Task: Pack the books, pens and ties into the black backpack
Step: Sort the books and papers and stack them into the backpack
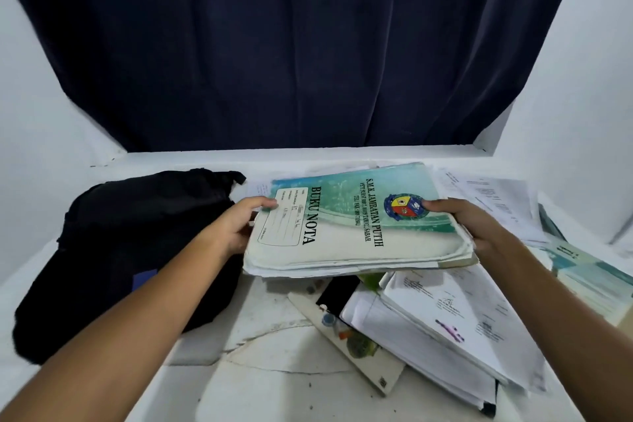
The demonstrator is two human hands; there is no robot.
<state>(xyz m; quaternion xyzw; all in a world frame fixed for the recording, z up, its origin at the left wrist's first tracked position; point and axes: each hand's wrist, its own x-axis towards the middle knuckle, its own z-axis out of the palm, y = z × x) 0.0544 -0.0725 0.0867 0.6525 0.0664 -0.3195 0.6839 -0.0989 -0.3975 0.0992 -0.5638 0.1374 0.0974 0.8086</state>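
Notebk stack (356,233) betw. L hand (236,226) & R hand (479,226), beside black backpack (130,250).

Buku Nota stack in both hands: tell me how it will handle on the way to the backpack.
The Buku Nota stack is probably floppy: soft covers, and its near edge curves. The loose, worn page edges look uneven, so books may slide apart if tilted. With the left hand and right hand gripping opposite ends, it seems manageable, fairly light.

The white tabletop (274,384) carries a black backpack (137,250) on its left and loose papers (445,329), a thin booklet (356,343) and books (589,277) on its right.
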